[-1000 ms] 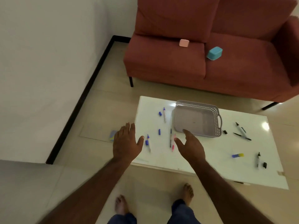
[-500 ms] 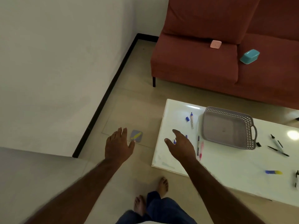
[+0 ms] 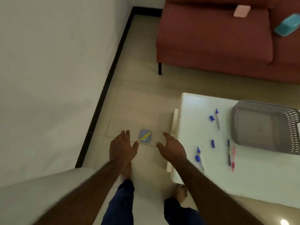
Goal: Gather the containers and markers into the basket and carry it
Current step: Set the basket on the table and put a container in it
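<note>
Progress: nothing gathered. The basket (image 3: 266, 127) sits empty on the bench (image 3: 259, 181) at 3 o'clock. Markers (image 3: 217, 118) and loose caps (image 3: 211, 118) lie on the bench just left of the basket. One lidded box (image 3: 145, 136) lies on the floor, centre frame; a pink box (image 3: 241, 11) and a teal box (image 3: 287, 27) rest on the sofa (image 3: 211, 38) at 1 o'clock. Left hand (image 3: 122, 148) and right hand (image 3: 172, 147) flank the floor box, each grip released, holding nothing. Remaining: all collection, then the carry
</note>
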